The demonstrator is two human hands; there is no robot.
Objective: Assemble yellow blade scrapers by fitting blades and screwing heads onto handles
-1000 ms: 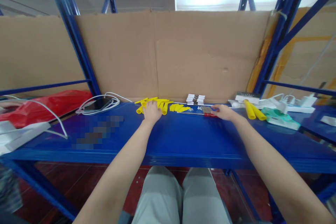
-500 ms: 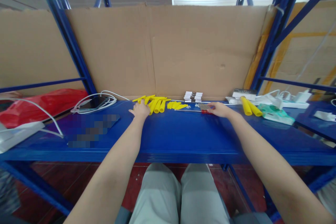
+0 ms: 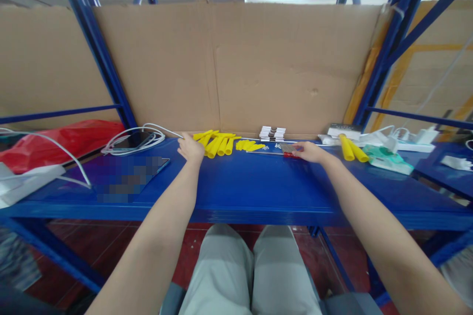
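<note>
My left hand [image 3: 191,148] is at the left end of a row of yellow tapered tubes [image 3: 222,145], its fingers curled. What they hold, if anything, is hidden, and a white cable runs up to its far side. My right hand [image 3: 309,151] pinches the edge of a small flat grey item with a red edge [image 3: 287,149], resting on the table. Between the hands lie smaller yellow pieces [image 3: 254,147] and small silvery bits [image 3: 277,146]. Behind them stands a stack of white bundles with dark bands [image 3: 272,134].
At left are a coiled white cable [image 3: 158,134], a red bag [image 3: 70,142] and a flat dark device [image 3: 159,163]. Two larger yellow tubes [image 3: 346,147], a green-white packet [image 3: 388,160] and a power strip [image 3: 421,146] lie at right. Cardboard [image 3: 266,69] walls the back.
My left hand has moved left off the yellow tubes, and its spread fingers have curled in. My right hand stays at the red-edged item. The view has shifted slightly.
</note>
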